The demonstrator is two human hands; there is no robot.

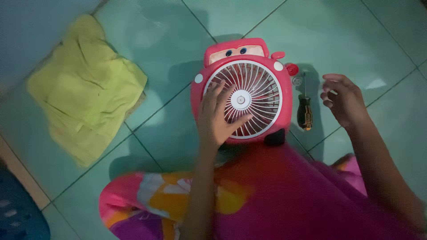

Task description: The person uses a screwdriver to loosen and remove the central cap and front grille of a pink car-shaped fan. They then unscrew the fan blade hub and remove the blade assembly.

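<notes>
I see the pink fan [242, 93] lying flat on the tiled floor [338, 35], its round white grille [260, 84] facing up at me. It is shaped like a toy car, and the end with the painted eyes points away from me, so its long axis runs from my lap toward the top of the view.

My left forearm comes up from the bottom of the view, nearly straight, and my left hand [216, 116] lies palm-down on the left half of the grille, fingers spread wide and flat on the slats. It presses or rests there; it grips nothing.

My right arm reaches in from the lower right, bent at the wrist. My right hand [342, 100] hovers to the right of the fan, clear of it, fingers loosely curled. I cannot tell whether it pinches anything small.

Between the fan and that hand a screwdriver [304, 109] lies on the floor, dark handle toward me, shaft pointing away. Well to the left of the fan lies a crumpled yellow-green cloth [84, 84].
</notes>
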